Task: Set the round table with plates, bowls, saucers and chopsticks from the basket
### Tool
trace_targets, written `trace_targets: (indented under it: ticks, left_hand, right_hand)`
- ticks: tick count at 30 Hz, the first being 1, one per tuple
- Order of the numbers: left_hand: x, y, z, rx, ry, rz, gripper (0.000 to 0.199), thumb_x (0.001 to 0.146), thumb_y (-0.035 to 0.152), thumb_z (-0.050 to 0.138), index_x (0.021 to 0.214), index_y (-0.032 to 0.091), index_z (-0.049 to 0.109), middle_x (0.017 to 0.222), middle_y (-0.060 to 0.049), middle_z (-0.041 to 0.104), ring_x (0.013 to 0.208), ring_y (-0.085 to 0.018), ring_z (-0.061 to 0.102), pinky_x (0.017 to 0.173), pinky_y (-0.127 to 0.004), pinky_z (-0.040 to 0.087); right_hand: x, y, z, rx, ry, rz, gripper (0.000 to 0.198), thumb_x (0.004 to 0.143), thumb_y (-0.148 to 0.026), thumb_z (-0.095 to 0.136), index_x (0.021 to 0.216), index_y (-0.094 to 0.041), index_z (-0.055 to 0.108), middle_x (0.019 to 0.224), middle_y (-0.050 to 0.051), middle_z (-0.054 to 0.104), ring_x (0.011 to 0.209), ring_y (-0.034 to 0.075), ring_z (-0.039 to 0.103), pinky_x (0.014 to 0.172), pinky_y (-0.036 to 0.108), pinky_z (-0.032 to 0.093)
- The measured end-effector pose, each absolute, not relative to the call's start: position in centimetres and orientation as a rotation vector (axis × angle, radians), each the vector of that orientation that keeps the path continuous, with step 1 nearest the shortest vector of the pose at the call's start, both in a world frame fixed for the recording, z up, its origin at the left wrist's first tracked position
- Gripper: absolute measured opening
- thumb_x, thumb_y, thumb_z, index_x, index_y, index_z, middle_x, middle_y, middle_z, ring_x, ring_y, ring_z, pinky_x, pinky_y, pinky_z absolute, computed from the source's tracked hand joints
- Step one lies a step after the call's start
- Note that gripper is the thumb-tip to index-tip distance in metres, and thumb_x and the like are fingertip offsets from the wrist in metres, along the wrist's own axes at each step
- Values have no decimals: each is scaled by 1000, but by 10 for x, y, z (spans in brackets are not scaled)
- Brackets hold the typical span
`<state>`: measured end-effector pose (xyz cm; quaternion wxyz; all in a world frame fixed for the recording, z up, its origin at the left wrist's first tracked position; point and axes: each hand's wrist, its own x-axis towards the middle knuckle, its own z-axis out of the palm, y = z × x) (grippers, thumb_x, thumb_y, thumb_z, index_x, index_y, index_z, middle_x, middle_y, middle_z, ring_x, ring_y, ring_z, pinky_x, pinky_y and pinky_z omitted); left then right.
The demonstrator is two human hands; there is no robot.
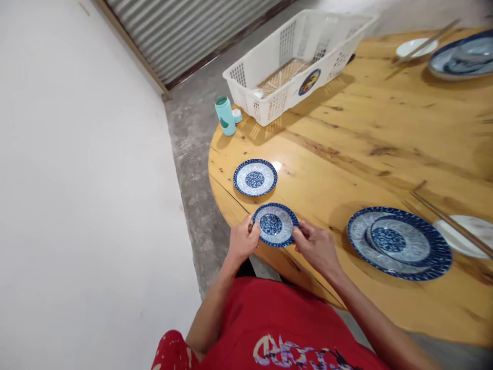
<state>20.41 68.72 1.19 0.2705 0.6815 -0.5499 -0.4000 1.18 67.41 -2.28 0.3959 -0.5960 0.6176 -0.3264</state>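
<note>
1. Your left hand [242,239] grips the left rim of a small saucer [275,224], fingers curled over its edge.
2. Your right hand [316,247] pinches the same saucer at its right rim, thumb on top.
3. The saucer sits at the near edge of the table [346,149], between your two hands; you cannot tell whether it rests on the wood or is lifted just off it. It is blue and white, with a dark blue centre.
4. A second saucer [254,177] of the same pattern lies flat on the table just beyond the held one, apart from it.
5. To your right, a big plate [400,244] with a smaller dish stacked in it lies flat, well apart from your right hand.
6. Past that plate, chopsticks [450,222] lie across a white dish [468,236] at the right edge of view.
7. At the far side of the table stands a white basket [300,61], partly overhanging the table's edge, a round sticker on its side wall.
8. A teal bottle [225,116] stands upright just left of the basket, its cap [237,115] beside it.
9. In the far right corner, another blue plate [462,56] and a white dish with chopsticks on it.
</note>
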Motion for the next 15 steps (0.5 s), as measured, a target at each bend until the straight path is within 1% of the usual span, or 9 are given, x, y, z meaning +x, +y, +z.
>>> trace_targets:
  ticks: [4,7,9,11,13,15]
  left_hand:
    - [244,615,12,1805,-1716,-1100,38,100,34,45,130,19,64,62,4,64,59,-14,67,69,-22,51]
    - [268,556,9,1770,-1898,-1123,40,101,37,46,132,17,62,68,1,71,69,-16,71,79,-24,52]
    - [278,518,3,1737,-2040,-1129,37,102,37,43,125,18,65,72,0,74,72,-17,72,80,-24,51]
    - [285,485,-6,1689,-2170,-1117,34,102,34,40,113,18,67,75,-1,75,73,-17,72,80,-24,50]
    - [288,459,-18,1661,-2277,-1075,32,100,30,39,105,18,68,73,-2,75,76,-18,72,81,-24,49]
    - [290,442,-29,1642,-2345,-1045,31,98,26,39,101,17,68,72,-3,75,80,-19,72,81,-25,48]
  right_hand:
    - [51,627,-15,-1219,1674,-873,24,74,-41,49,65,-21,59,48,0,57,41,17,54,47,27,43]
    - [78,588,-19,-1091,1745,-924,17,69,-33,51,60,-20,58,45,2,56,40,16,52,42,26,42]
    - [92,563,-28,-1014,1789,-965,13,67,-27,51,58,-20,57,44,2,55,39,15,50,40,24,40]
    - [103,542,-40,-945,1836,-1000,11,67,-24,52,58,-19,58,45,2,56,39,14,51,40,24,42]
    - [110,526,-53,-916,1892,-1012,11,68,-21,52,58,-19,58,46,3,57,40,14,53,40,23,43]
    - [115,516,-64,-895,1942,-1002,12,69,-19,52,58,-19,57,47,3,59,41,15,55,40,23,45]
